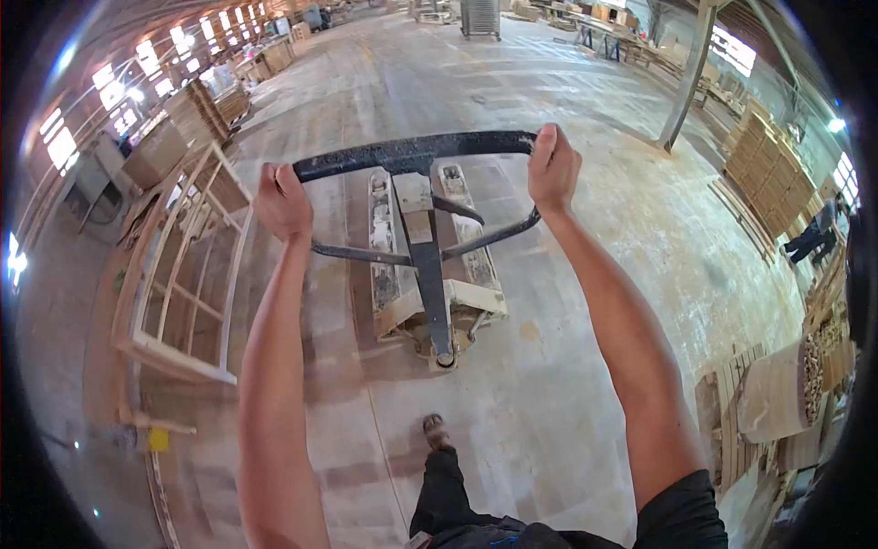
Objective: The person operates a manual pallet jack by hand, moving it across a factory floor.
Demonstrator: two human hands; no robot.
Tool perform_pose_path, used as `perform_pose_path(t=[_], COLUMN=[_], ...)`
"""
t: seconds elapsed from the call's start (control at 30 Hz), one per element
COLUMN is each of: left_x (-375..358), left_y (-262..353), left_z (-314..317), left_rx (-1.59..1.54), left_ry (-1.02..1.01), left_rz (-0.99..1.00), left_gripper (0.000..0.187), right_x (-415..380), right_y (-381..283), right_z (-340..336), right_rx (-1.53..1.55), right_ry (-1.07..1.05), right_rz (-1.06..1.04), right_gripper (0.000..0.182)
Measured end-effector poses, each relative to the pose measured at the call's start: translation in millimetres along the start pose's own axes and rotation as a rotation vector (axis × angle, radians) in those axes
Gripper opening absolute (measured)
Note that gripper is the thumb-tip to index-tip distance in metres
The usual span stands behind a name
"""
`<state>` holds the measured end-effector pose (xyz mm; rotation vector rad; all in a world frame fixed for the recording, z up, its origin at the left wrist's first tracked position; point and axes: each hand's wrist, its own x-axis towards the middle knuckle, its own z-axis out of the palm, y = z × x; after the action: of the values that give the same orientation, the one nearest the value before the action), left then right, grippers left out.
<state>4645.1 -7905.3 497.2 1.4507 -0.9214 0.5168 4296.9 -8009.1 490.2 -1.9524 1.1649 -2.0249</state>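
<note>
In the head view a pallet jack point(476, 297) stands on the floor in front of me, its two forks pointing away. Its wide black handle point(412, 151) is tilted up toward me. My left hand point(283, 201) is closed round the handle's left corner. Round the right corner, my right hand point(554, 169) is closed too, with the thumb on top. A lever point(457, 210) sits inside the handle loop. No load shows on the forks. One of my feet point(436, 430) is below, behind the jack.
A wooden frame point(187, 274) stands close on the left. To the right are stacked boards point(773, 178), bundled wood point(777, 389) and a post point(692, 78). Another person point(814, 233) is at the far right. A tall rack point(480, 16) stands far ahead on the concrete floor point(567, 348).
</note>
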Motion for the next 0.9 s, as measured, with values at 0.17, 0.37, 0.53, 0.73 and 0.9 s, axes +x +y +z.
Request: perform_pose_path(t=[0.17, 0.37, 0.53, 0.73, 0.9], left_x=[61, 148, 193, 271, 346], left_y=[-43, -133, -200, -258, -317], left_z=[139, 315, 421, 552, 667], left_rx=[-0.066, -0.1, -0.233, -0.163, 0.078], left_ry=[-0.058, -0.113, -0.122, -0.158, -0.027], left_rz=[0.029, 0.16, 0.122, -0.027, 0.049], left_gripper=[0.028, 0.028, 0.031, 0.034, 0.033], right_x=[78, 171, 236, 329, 402], right_y=[85, 195, 276, 375, 435], right_z=[111, 263, 370, 539, 669], right_rx=[-0.022, -0.18, -0.113, 0.017, 0.089], right_ry=[0.02, 0.075, 0.066, -0.014, -0.077], right_rz=[0.094, 0.123, 0.056, 0.093, 0.098], right_gripper=[0.041, 0.035, 0.034, 0.033, 0.031])
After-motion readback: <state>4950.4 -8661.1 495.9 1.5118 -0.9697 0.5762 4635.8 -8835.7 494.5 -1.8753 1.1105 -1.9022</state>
